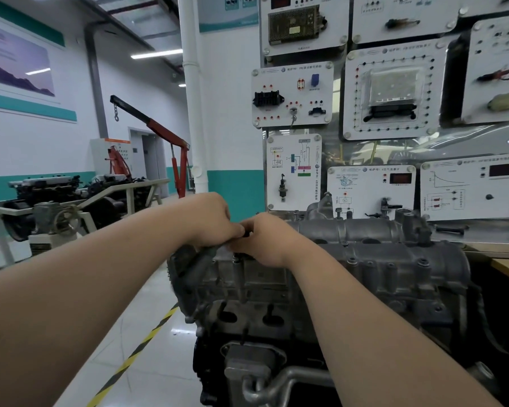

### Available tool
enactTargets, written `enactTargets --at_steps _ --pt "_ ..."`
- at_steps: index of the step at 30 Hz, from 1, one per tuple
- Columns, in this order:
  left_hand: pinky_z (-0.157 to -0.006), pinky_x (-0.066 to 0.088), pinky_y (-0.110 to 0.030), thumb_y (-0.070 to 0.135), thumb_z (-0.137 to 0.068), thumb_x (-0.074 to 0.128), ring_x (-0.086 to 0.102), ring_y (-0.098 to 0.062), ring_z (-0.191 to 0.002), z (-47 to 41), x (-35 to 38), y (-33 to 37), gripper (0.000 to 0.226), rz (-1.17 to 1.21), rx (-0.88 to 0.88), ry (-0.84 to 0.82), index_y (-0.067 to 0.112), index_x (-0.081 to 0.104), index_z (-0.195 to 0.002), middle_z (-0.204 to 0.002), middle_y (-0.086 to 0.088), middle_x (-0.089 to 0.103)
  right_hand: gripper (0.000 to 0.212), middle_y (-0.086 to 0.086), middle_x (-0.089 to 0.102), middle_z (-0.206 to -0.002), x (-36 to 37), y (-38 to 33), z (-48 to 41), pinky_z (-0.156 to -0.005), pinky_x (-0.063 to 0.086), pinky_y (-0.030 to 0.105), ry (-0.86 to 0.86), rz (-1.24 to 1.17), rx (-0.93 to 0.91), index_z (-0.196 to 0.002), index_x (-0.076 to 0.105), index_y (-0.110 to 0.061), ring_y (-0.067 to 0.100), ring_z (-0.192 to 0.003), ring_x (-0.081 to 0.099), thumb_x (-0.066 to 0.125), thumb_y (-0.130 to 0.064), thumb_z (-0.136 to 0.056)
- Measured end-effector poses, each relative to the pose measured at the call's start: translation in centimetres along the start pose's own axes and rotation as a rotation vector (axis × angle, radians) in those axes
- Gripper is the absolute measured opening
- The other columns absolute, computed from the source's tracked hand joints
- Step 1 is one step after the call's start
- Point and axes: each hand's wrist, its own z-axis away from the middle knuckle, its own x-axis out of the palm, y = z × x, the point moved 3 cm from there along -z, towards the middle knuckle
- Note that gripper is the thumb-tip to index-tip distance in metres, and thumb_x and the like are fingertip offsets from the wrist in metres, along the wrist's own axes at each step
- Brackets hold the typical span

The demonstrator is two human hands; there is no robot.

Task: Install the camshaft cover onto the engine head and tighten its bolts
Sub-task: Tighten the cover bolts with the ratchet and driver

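The grey camshaft cover [373,248] lies along the top of the engine head [276,292], with several bolts standing in its flange. Both my hands meet at the cover's left end. My left hand [210,220] is curled, fingers down, around a dark tool whose body slants down to the left. My right hand [269,240] pinches a small dark part between the two hands, right above a bolt [236,258] at the cover's near left corner. What the fingertips hold is mostly hidden.
A board of white training panels [394,92] stands close behind the engine. A loose black bolt [450,229] lies on the ledge at the right. A red engine crane [177,160] and other engines on stands sit far left, past a yellow-black floor stripe [135,351].
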Motion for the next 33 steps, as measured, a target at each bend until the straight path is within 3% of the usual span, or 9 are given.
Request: enactTargets --at_steps 5,15,19,24,27,29,33 --pt "-0.063 0.046 -0.023 0.051 -0.088 0.053 0.059 -0.014 -0.069 0.2 0.2 0.0 0.037 0.07 -0.058 -0.051 0.016 0.065 -0.09 -0.076 -0.003 0.065 0.031 -0.013 0.055 -0.056 0.2 -0.1 -0.1 -0.049 0.032 0.021 0.01 0.019 -0.021 -0.059 0.054 -0.034 0.002 -0.054 0.049 0.066 -0.037 -0.088" --pt "-0.072 0.038 -0.024 0.042 -0.092 0.053 0.054 -0.009 -0.084 1.3 -0.1 -0.3 0.031 0.045 0.036 -0.066 0.026 0.063 -0.116 -0.096 0.006 0.059 0.027 -0.014 0.055 -0.052 0.0 -0.1 0.0 -0.05 0.033 0.022 0.004 0.005 -0.018 -0.06 0.058 -0.034 -0.001 -0.047 0.046 0.065 -0.036 -0.086" --pt "-0.064 0.043 -0.022 0.048 -0.091 0.051 0.061 -0.014 -0.082 0.8 -0.3 -0.1 0.034 -0.003 -0.033 -0.058 0.018 0.067 -0.099 -0.089 0.0 0.066 0.022 -0.011 0.057 -0.056 0.2 0.3 -0.3 -0.049 0.035 0.022 0.019 -0.001 -0.005 -0.064 0.062 -0.028 0.002 -0.05 0.047 0.067 -0.037 -0.084" --pt "-0.046 0.038 -0.019 0.048 -0.093 0.048 0.057 -0.012 -0.048 0.2 0.6 1.0 0.045 0.079 -0.112 -0.046 0.008 0.054 -0.072 -0.06 -0.005 0.059 0.033 -0.011 0.052 -0.048 0.3 0.2 -0.3 -0.045 0.03 0.021 0.033 0.048 -0.014 -0.054 0.052 -0.028 0.002 -0.046 0.044 0.067 -0.03 -0.084" --pt "-0.05 0.033 -0.021 0.048 -0.092 0.049 0.05 -0.014 -0.054 0.4 0.2 1.0 0.045 0.011 -0.094 -0.041 0.012 0.048 -0.066 -0.064 -0.005 0.052 0.035 -0.016 0.053 -0.046 0.3 0.1 -0.3 -0.045 0.029 0.018 0.034 0.044 -0.026 -0.054 0.052 -0.03 -0.002 -0.045 0.045 0.068 -0.033 -0.084" --pt "-0.055 0.035 -0.022 0.049 -0.093 0.047 0.048 -0.014 -0.062 0.8 0.0 0.6 0.041 -0.032 -0.064 -0.071 0.014 0.054 -0.072 -0.071 -0.004 0.054 0.032 -0.021 0.055 -0.048 0.4 0.0 -0.2 -0.045 0.028 0.017 0.027 0.044 -0.032 -0.056 0.054 -0.032 -0.005 -0.045 0.047 0.069 -0.037 -0.084" --pt "-0.069 0.04 -0.022 0.038 -0.096 0.047 0.055 -0.013 -0.085 1.4 0.1 0.2 0.03 -0.073 0.026 -0.113 0.018 0.062 -0.112 -0.099 -0.002 0.062 0.024 -0.013 0.059 -0.058 0.4 -0.1 -0.2 -0.049 0.033 0.02 0.018 0.036 -0.034 -0.063 0.059 -0.031 -0.001 -0.05 0.049 0.066 -0.039 -0.084"
